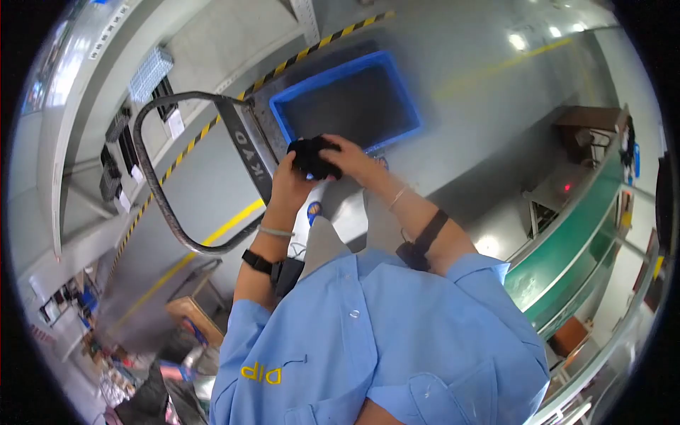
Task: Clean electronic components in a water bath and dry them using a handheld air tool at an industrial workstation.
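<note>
Both of my hands are closed around a black bundle [310, 157], held in front of me by the near edge of a blue crate [345, 76]. My left hand [287, 185] grips its left side, and my right hand [348, 159] lies over its right side. Whether the bundle is one piece or several small black parts, I cannot make out. The crate's inside looks dark.
A trolley's looped metal handle [147, 166] stands to the left of the crate. Farther left are shelves with black parts and a clear tray [150, 73]. On the right runs a green-topped workbench [567, 244]. Yellow-black tape [312, 49] marks the floor.
</note>
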The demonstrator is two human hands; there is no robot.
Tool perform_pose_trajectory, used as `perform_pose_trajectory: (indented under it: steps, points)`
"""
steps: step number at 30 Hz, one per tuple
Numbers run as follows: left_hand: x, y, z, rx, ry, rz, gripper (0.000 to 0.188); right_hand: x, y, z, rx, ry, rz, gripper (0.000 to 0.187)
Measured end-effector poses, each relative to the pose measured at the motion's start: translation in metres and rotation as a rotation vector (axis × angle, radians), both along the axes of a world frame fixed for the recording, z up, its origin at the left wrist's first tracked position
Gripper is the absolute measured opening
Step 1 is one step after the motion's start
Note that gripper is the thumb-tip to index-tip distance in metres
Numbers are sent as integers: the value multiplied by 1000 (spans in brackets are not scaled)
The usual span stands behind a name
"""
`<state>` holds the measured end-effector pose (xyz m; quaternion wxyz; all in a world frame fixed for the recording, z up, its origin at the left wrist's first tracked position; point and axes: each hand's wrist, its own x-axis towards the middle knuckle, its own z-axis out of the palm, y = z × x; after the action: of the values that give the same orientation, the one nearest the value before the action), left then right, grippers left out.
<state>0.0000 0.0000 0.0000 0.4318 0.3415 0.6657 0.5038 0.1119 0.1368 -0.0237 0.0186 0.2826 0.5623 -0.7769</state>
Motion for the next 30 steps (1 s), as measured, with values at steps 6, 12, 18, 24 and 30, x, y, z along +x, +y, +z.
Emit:
perform_pose_trajectory:
  steps: [6,12,18,24,30]
  points:
    - [5,40,-17,-116,-1136,695,33,18,52,-23,-393,-382,-319,47]
    - [7,24,-100,-193,-1084,814,31,44,82,-111,-130,-440,-211,51]
    - [26,44,-159,-647,-635,695,48,93,112,-208,362,-468,-46,59]
    - [21,16,-254,-805,496,313,64,62,103,-229,752,-427,87,70]
    - [62,66,-261,-591,524,148,65,32,64,-206,920,-371,586,68]
